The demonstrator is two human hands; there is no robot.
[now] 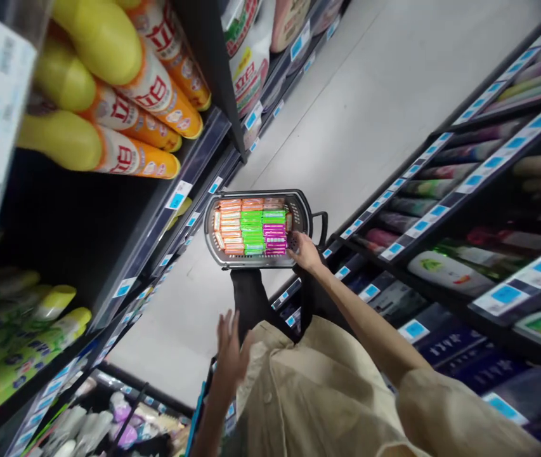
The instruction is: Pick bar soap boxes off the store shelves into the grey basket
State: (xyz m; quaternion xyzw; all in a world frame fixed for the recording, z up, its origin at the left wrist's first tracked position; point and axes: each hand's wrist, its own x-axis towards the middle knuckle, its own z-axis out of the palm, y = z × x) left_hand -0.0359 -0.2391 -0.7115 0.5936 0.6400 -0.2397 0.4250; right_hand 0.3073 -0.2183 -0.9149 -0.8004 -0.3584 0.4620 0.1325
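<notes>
Shop aisle, right hand (304,252) on basket (257,193) (full), left hand (230,353) apart

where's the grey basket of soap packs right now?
Head view, centre: the grey plastic basket filled with orange, green and pink packs sits on the pale aisle floor between the shelves, with the right hand on its near rim.

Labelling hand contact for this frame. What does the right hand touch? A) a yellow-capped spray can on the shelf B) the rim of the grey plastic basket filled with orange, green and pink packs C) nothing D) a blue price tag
B: the right hand rests on the near rim of the grey plastic basket holding orange, green and pink packs, while the left hand is open in the air.
</notes>
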